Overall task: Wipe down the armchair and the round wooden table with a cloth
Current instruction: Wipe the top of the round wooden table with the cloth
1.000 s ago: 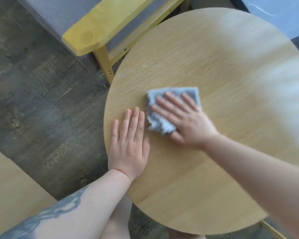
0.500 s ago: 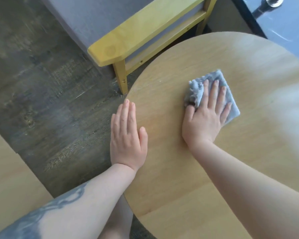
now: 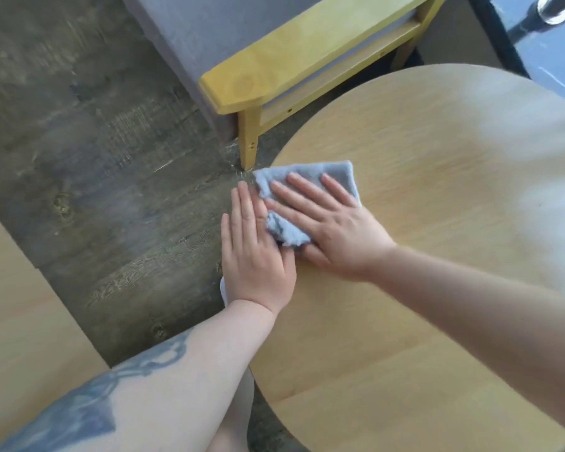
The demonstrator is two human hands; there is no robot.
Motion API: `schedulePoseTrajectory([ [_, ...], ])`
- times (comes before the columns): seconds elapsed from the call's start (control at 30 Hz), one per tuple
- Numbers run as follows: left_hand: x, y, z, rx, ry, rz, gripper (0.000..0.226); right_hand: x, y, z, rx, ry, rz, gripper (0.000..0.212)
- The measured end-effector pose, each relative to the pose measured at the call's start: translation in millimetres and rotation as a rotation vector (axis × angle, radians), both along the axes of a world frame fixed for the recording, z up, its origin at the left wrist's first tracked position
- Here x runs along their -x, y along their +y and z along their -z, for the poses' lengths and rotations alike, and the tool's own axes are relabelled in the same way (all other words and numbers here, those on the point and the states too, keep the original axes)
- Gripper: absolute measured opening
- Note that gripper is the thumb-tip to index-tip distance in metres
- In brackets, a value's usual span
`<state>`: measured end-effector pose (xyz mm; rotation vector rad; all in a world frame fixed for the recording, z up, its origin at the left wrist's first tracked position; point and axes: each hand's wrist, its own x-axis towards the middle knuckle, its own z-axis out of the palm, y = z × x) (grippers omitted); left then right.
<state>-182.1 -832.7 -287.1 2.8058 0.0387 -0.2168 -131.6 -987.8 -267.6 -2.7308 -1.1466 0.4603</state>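
The round wooden table (image 3: pixel 437 197) fills the right half of the view. My right hand (image 3: pixel 327 226) lies flat on a folded blue-grey cloth (image 3: pixel 310 172), pressing it onto the table's left edge. My left hand (image 3: pixel 255 252) rests flat and spread on that same rim, right beside the cloth and touching it, holding nothing. The armchair (image 3: pixel 294 60), with yellow wooden arm and grey upholstery, stands behind the table at the top centre.
Dark wood-grain floor (image 3: pixel 95 158) lies to the left. A light wooden surface (image 3: pixel 20 321) juts in at the bottom left. A dark-framed glossy surface (image 3: pixel 548 50) with a metal object sits at the top right. The armchair's leg stands close to the table's rim.
My right hand has slid the cloth from the table's middle back to its left edge, next to my left hand. The left hand has stayed on the rim.
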Motion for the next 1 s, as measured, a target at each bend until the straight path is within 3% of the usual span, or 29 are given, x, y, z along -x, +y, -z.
schedulePoseTrajectory([
  [0.03, -0.5, 1.0, 0.0, -0.008, 0.003, -0.001, 0.065, -20.2, -6.5, 2.3, 0.02, -0.025, -0.028, 0.063],
  [0.07, -0.9, 1.6, -0.2, -0.013, 0.002, -0.001, 0.065, -38.1, -13.6, 4.2, 0.02, -0.043, 0.096, 0.063],
  [0.17, -0.1, -0.2, -2.8, -0.022, 0.015, 0.007, 0.065, -51.6, -18.0, 5.2, 0.017, -0.049, 0.988, 0.068],
  [0.2, 0.2, -1.6, -3.3, -0.029, 0.018, 0.011, 0.064, -42.5, -7.1, 4.7, 0.05, -0.041, 1.162, 0.069],
  [0.23, 0.5, -2.5, -3.3, -0.037, 0.023, 0.014, 0.064, -31.7, 7.1, 4.5, 0.081, -0.045, 1.163, 0.07],
  [0.27, 0.4, -2.6, -3.3, -0.044, 0.03, 0.015, 0.064, -22.0, 20.6, 4.3, 0.063, -0.056, 0.986, 0.07],
  [0.37, -0.3, -1.0, -2.9, -0.059, 0.039, 0.017, 0.064, -39.1, 6.8, 0.2, 0.003, -0.036, 0.192, 0.066],
  [0.4, -0.2, -1.1, -2.9, -0.056, 0.039, 0.018, 0.064, -56.2, -10.0, 1.4, 0.005, -0.043, 0.167, 0.063],
  [0.43, 0.1, -1.3, -3.4, -0.05, 0.035, 0.024, 0.064, -70.9, -25.9, 3.8, -0.001, -0.055, 0.329, 0.062],
  [0.53, 1.8, -1.5, -4.5, -0.039, -0.009, 0.107, 0.062, -73.6, -44.9, 4.6, 0.009, -0.057, 1.344, 0.067],
  [0.57, 1.3, -1.9, -4.4, -0.039, -0.024, 0.136, 0.062, -63.2, -32.4, 1.5, 0.055, -0.031, 1.442, 0.067],
  [0.6, 0.5, -2.2, -4.2, -0.039, -0.034, 0.153, 0.061, -51.2, -18.9, 0.3, 0.074, -0.042, 1.295, 0.067],
  [0.7, -0.3, -3.9, -3.0, -0.034, -0.048, 0.16, 0.06, -36.9, -13.8, -1.4, -0.011, -0.023, 0.283, 0.063],
  [0.73, -0.5, -4.5, -2.3, -0.032, -0.049, 0.162, 0.06, -50.9, -28.4, -3.1, -0.006, -0.014, 0.118, 0.061],
  [0.77, -0.5, -4.7, -1.9, -0.033, -0.046, 0.165, 0.059, -60.3, -41.3, -1.6, -0.002, -0.02, 0.169, 0.06],
  [0.8, -0.4, -4.5, -1.2, -0.034, -0.045, 0.168, 0.059, -65.9, -53.1, 0.4, 0.0, -0.041, 0.396, 0.059],
  [0.87, 0.4, -3.3, -0.6, -0.029, -0.044, 0.167, 0.058, -54.3, -55.7, 2.0, -0.008, -0.084, 1.137, 0.064],
  [0.9, 0.5, -3.1, -0.2, -0.024, -0.044, 0.166, 0.058, -38.9, -38.1, 2.0, 0.008, -0.064, 1.39, 0.068],
  [0.93, 0.5, -3.4, 0.4, -0.02, -0.048, 0.161, 0.058, -22.4, -14.6, -0.9, 0.036, -0.04, 1.435, 0.072],
  [0.97, -0.1, -3.7, 1.7, -0.009, -0.057, 0.155, 0.058, -6.2, 9.8, -1.2, 0.033, -0.036, 1.259, 0.074],
  [1.0, -0.6, -3.4, 3.2, 0.011, -0.069, 0.147, 0.057, 8.2, 27.9, -0.8, -0.015, -0.006, 0.951, 0.074],
])
